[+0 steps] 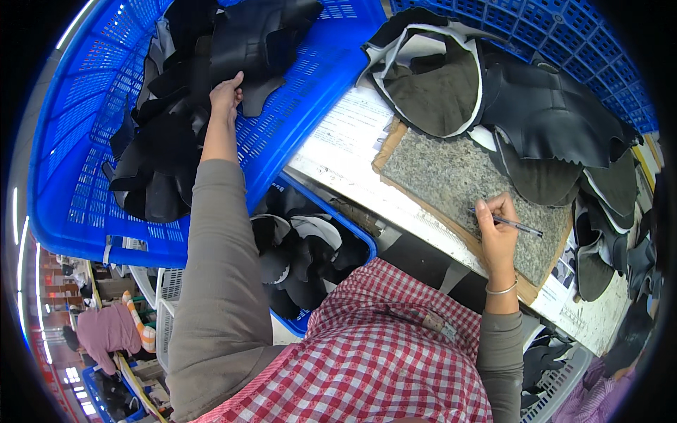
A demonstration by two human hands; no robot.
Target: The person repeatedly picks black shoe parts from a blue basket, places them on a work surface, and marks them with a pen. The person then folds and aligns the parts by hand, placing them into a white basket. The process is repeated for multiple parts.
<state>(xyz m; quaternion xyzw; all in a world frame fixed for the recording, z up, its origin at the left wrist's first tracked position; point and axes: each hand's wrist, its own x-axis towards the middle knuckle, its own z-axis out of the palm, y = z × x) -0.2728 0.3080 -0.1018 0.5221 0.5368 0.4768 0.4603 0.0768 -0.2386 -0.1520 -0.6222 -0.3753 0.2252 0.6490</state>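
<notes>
The person stands at a workbench in a red-and-white checked apron [381,352] over grey sleeves. The left hand [226,95] is stretched out into a large blue perforated plastic basket [70,141] and its fingers are closed in a pinch on the edge of one black cut leather piece [257,42] at the top of the heap there; the piece is not yet lifted clear of the others. The right hand [496,229] rests on a grey speckled stone slab [451,176], set on a brown board at the bench edge, and grips a slim pen with a dark barrel [511,224] between thumb and fingertips, the point lying flat across the slab. A thin silver bangle [502,287] sits on that wrist.

Judged from how things lie, the work is partway through. The slab itself is bare under the pen, so no piece is on the marking surface at this moment. Beyond and to the right of the slab lies a loose pile of black pieces with white edges and grey-green linings [493,92], spilling down the right side of the bench; whether these are already marked I cannot tell. The big basket holds a good number of pieces, and a smaller blue crate below the bench [360,236] also holds a stack of black and white parts, so a fair quantity appears to remain. A printed paper sheet [345,134] lies on the bench beside the slab.
</notes>
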